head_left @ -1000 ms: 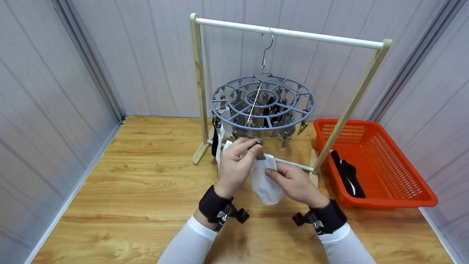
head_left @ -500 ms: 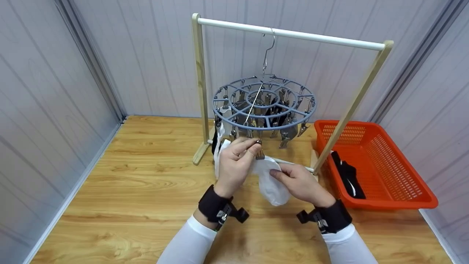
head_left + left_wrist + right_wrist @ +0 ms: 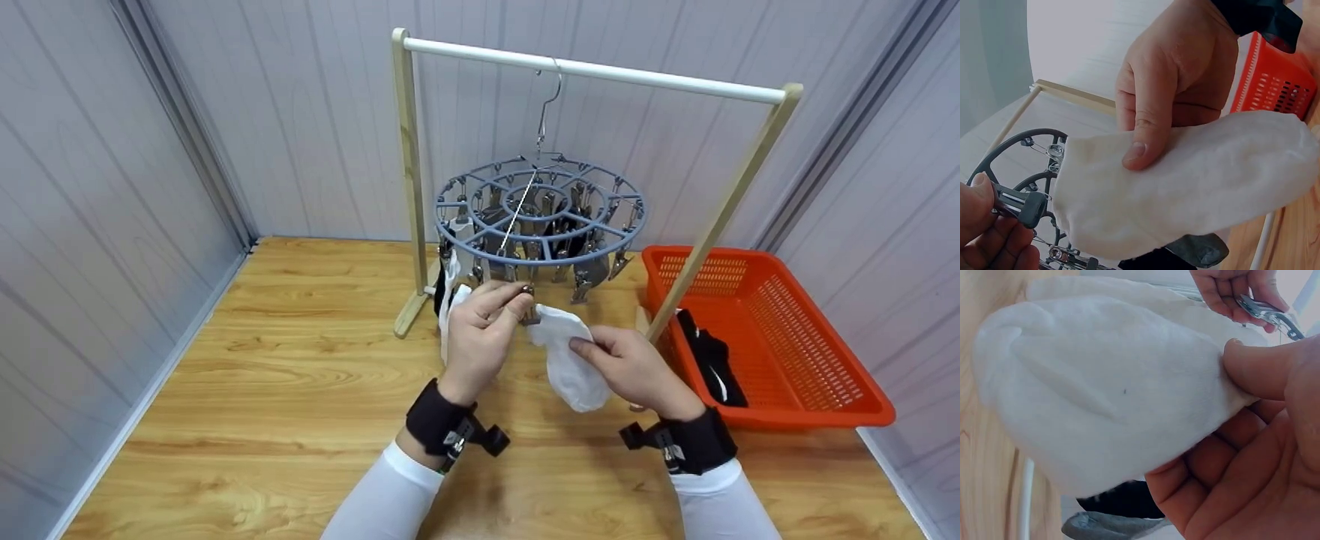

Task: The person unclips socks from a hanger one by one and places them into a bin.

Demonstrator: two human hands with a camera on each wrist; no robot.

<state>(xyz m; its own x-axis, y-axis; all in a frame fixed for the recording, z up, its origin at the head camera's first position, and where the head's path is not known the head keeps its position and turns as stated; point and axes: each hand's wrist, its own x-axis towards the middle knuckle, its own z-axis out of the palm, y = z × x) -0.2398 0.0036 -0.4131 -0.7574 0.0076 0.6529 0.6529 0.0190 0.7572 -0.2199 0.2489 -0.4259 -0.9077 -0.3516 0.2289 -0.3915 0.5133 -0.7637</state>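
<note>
A white sock [image 3: 576,371] hangs from my right hand [image 3: 636,367], pinched between thumb and fingers near its cuff. My left hand [image 3: 480,330] pinches a metal clip [image 3: 1019,205] of the round hanger. In the left wrist view the clip's tip lies right at the cuff edge of the sock [image 3: 1185,185], which spreads flat to its right. The grey-blue round hanger [image 3: 551,262] hangs above both hands, with several clips around its rings. Grey and black socks dangle under it, and a white sock [image 3: 450,300] is at its left side.
A wooden stand with a white rail [image 3: 600,70] carries the hanger. To the right, an orange basket [image 3: 817,416] holds a black sock [image 3: 709,356] with white bits. Light panel walls enclose the wooden table [image 3: 300,360] at the back and sides.
The white sock has moved right with my right hand, and its cuff has come away from over the clip to beside it. My left hand stays in place on the clip.
</note>
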